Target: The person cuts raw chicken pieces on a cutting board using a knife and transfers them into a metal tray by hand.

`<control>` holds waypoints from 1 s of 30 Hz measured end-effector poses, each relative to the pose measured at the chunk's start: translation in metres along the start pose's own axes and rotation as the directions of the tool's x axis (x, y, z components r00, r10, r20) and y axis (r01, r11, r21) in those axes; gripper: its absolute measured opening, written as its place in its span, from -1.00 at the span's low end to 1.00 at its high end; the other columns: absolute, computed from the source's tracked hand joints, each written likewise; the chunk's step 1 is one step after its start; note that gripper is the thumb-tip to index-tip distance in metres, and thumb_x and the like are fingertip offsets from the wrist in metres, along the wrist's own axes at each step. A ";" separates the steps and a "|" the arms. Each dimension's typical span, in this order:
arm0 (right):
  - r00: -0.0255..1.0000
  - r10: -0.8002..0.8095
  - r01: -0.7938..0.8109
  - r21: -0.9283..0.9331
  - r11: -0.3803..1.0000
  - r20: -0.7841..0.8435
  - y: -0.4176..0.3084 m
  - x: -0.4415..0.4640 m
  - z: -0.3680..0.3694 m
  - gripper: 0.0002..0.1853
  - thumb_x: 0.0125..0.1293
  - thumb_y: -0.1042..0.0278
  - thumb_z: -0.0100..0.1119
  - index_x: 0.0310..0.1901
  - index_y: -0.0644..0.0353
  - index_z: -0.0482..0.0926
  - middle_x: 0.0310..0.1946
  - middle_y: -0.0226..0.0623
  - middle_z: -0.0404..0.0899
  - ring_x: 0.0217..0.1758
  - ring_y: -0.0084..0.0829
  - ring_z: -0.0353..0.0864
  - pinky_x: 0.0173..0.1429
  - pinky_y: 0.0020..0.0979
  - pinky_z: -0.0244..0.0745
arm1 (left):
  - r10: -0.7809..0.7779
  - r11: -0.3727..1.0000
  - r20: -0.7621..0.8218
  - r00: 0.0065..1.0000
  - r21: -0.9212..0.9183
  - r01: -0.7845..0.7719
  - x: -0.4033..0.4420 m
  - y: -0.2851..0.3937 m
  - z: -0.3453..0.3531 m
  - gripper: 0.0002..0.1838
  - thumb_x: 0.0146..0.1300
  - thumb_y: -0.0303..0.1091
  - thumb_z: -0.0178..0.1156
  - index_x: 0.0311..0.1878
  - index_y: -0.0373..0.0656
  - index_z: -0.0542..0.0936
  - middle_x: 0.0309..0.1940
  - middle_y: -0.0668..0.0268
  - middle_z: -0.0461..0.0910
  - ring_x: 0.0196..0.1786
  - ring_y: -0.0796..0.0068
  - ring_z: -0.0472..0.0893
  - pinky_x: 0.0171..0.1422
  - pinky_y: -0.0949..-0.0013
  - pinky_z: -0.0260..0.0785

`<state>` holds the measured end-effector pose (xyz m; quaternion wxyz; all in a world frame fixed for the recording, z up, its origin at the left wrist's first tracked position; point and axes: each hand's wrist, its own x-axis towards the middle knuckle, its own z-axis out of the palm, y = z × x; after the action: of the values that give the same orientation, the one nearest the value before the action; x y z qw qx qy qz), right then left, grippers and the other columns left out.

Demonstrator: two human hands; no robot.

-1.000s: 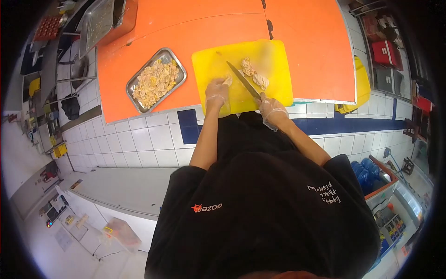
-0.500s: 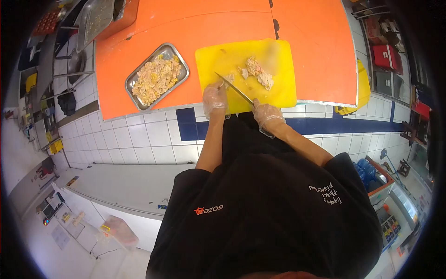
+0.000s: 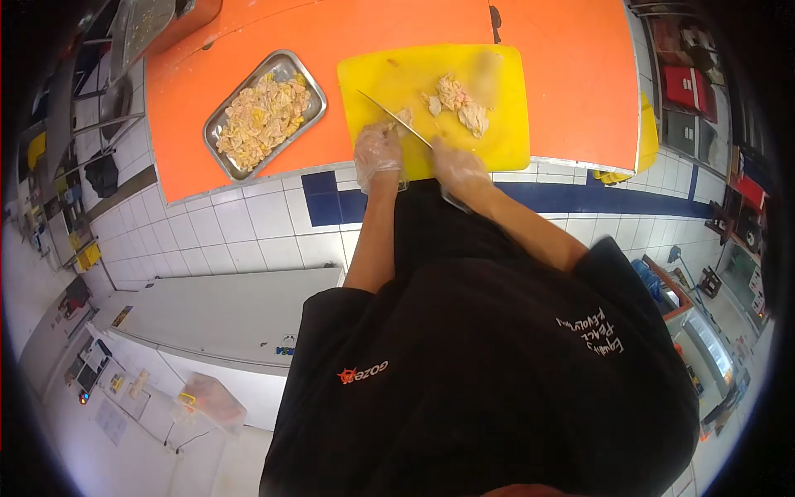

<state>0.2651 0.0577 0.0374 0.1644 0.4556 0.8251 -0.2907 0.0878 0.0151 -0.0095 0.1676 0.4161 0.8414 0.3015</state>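
Note:
My right hand, in a clear plastic glove, is closed round the handle of a knife. The blade slants up and left over a yellow cutting board. At the board's near left edge my left hand, also gloved, has its fingers curled against a small piece of pale meat, right beside the blade. Its fingertips are partly hidden. A pile of larger pale, pinkish meat pieces lies right of the knife on the board.
Left of the board, a metal tray holds many small cut pieces of pale and yellowish meat. Both stand on an orange table. Another metal tray sits at the far left. A white chest-like unit is behind me on the left.
The view has shifted, so the table sits higher in it. The knife now lies at a flatter angle, its tip further left past the meat piece. My left hand still holds its place.

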 end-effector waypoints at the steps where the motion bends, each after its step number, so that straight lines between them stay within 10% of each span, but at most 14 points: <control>1: 1.000 0.025 -0.025 0.031 0.999 -0.004 0.011 -0.023 0.004 -0.62 0.54 0.33 0.12 0.30 0.24 0.45 -0.20 0.14 0.81 -0.09 0.13 0.86 -0.08 0.12 0.75 | -0.004 1.000 0.001 1.000 -0.004 0.004 0.000 -0.002 0.001 -0.73 0.39 -0.17 0.33 -0.12 -0.18 0.81 -0.12 -0.03 0.77 0.01 -0.10 0.73 0.16 -0.02 0.57; 12: 0.965 -0.114 0.116 -0.008 0.993 -0.237 -0.036 0.076 0.000 -0.66 0.60 0.20 0.10 0.16 0.31 0.46 -0.41 0.07 0.74 -0.42 0.07 0.78 -0.35 0.10 0.68 | 0.097 0.992 0.090 0.991 0.073 -0.103 0.005 -0.015 0.005 -0.76 0.37 -0.21 0.35 -0.07 -0.14 0.82 -0.11 0.00 0.78 -0.01 -0.09 0.75 0.12 -0.01 0.58; 18: 0.984 0.141 -0.148 0.054 0.988 0.112 0.032 -0.050 0.012 -0.71 0.61 0.24 -0.01 0.23 0.14 0.44 -0.11 0.20 0.78 -0.03 0.31 0.79 0.06 0.26 0.65 | -0.010 0.999 -0.019 1.000 -0.044 0.009 -0.001 -0.013 0.010 -0.77 0.35 -0.19 0.39 -0.11 -0.13 0.83 -0.19 0.00 0.78 -0.06 -0.09 0.77 0.09 0.01 0.60; 28: 0.999 0.024 -0.026 0.058 0.998 0.030 -0.003 0.036 -0.013 -0.60 0.73 0.03 -0.09 0.25 0.20 0.45 -0.21 0.28 0.75 -0.09 0.24 0.79 -0.02 0.24 0.60 | 0.163 0.986 0.141 0.976 -0.059 -0.157 -0.006 -0.016 -0.009 -0.85 0.42 -0.34 0.30 -0.12 -0.16 0.80 -0.19 0.03 0.79 -0.04 -0.07 0.75 0.11 0.02 0.59; 30: 0.993 -0.087 0.102 0.202 0.974 -0.083 0.027 0.009 -0.011 -0.60 0.73 0.02 -0.11 0.22 0.19 0.47 -0.21 0.27 0.75 -0.08 0.24 0.78 0.00 0.21 0.61 | 0.180 0.978 -0.112 0.977 -0.085 -0.190 0.008 -0.022 -0.015 -0.82 0.44 -0.36 0.27 -0.01 -0.18 0.77 -0.08 0.01 0.78 0.05 -0.12 0.71 0.19 -0.01 0.56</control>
<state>0.2832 0.0813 0.0320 0.0717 0.4408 0.8169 -0.3649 0.0621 0.0054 -0.0130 0.1143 0.4678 0.7913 0.3767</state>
